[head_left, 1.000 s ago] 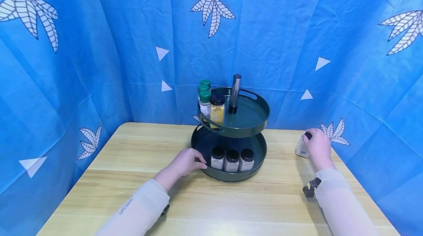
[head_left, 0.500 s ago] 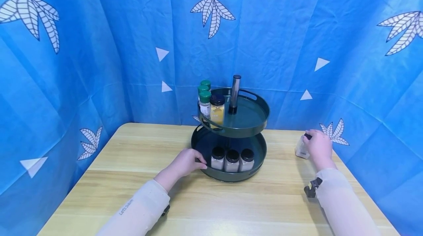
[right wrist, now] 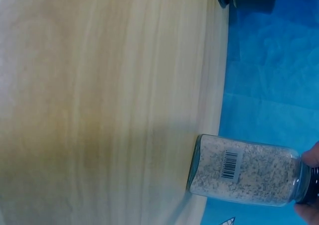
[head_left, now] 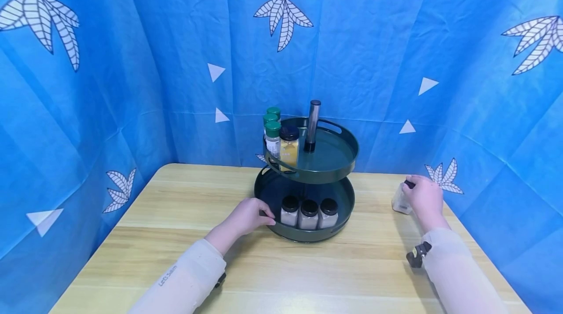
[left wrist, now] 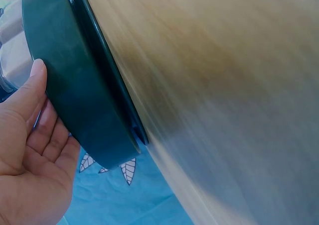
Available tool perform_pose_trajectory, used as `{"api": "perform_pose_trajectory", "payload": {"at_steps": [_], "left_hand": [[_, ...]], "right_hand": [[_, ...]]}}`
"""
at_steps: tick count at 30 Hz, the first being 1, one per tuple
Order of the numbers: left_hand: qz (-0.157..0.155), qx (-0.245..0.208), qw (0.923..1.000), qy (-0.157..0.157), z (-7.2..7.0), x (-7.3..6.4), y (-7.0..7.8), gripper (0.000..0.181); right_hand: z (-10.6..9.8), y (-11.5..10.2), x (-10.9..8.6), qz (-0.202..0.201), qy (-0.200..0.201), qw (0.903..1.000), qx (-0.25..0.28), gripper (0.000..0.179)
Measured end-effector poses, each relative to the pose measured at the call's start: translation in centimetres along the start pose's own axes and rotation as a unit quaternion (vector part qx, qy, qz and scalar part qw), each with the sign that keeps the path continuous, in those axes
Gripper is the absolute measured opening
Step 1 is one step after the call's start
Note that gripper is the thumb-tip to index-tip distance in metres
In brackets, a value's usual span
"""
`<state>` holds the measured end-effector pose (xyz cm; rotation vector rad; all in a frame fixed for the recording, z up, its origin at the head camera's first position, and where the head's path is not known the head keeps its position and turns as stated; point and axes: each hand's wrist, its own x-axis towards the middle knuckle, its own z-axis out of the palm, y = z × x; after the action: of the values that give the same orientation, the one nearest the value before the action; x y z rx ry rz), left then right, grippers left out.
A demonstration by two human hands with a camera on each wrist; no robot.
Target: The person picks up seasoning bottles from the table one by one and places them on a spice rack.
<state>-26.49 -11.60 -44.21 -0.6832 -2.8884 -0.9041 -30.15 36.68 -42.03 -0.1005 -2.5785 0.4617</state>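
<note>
My left hand (head_left: 248, 215) grips the left side of the lower tray (left wrist: 75, 80) of a dark green two-tier rack (head_left: 327, 176). Its thumb lies at the rim and its fingers bend against the outer wall. To the right, my right hand (head_left: 424, 199) pinches the black lid of a clear spice jar (right wrist: 244, 171) filled with speckled grains and bearing a barcode label. The jar is nearly upright at the table's back right; whether its base touches the wood I cannot tell. Three black-lidded jars (head_left: 309, 215) stand in the lower tray's front.
On the upper tier's left stand several green-capped bottles (head_left: 273, 143) and a black-lidded yellow jar (head_left: 289, 150). A metal post (head_left: 313, 126) rises from the rack. Wooden table (head_left: 184, 206) surrounds it, and blue curtain (head_left: 374, 60) hangs behind and at both sides.
My right hand and the jar have shifted slightly toward me. The left hand, the rack and the other jars keep their places.
</note>
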Motion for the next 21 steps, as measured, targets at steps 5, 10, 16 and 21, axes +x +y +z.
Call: {"api": "perform_pose_trajectory", "payload": {"at_steps": [5,10,16,21], "left_hand": [[0.002,-0.004,1.0,-0.002,-0.09,0.0,0.05,0.006],[0.003,-0.008,1.0,-0.002,-0.19,-0.02,0.15,0.006],[0.004,-0.001,1.0,-0.001,-0.09,0.1,0.04,0.006],[0.002,-0.003,1.0,0.0,-0.05,0.17,0.01,0.006]], "right_hand": [[-0.22,-0.07,-0.28,-0.005,0.0,1.0,0.001,0.033],[-0.44,-0.3,-0.54,-0.008,0.005,0.9999,0.003,0.032],[-0.63,-0.54,-0.69,-0.004,0.005,1.0,0.0,0.032],[-0.77,-0.8,-0.84,-0.008,0.006,0.9999,-0.005,0.033]]}}
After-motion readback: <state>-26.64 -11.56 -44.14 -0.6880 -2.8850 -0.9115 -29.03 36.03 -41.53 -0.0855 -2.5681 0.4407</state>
